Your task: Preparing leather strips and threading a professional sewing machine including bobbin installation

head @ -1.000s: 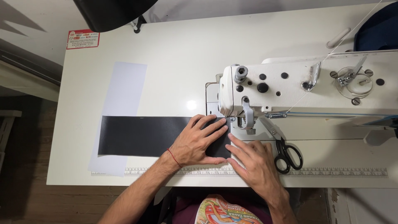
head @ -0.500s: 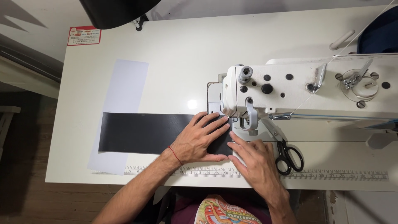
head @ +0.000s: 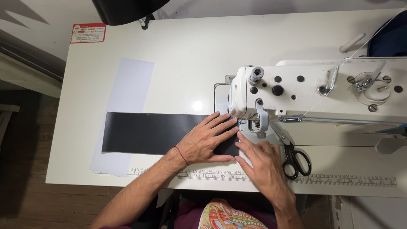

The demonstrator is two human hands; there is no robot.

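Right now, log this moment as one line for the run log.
left hand: flat on black fabric strip | right hand: on fabric edge by presser foot | sewing machine | scissors: idle, on table

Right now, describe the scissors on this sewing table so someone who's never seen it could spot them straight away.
Start at the white sewing machine on the right side of the white table. Just in front of its head, beside the right hand, lie the scissors, blades pointing towards the needle area. Their black loop handles, resting just above the printed ruler strip, mark them out from the flat black fabric strip under the left hand.
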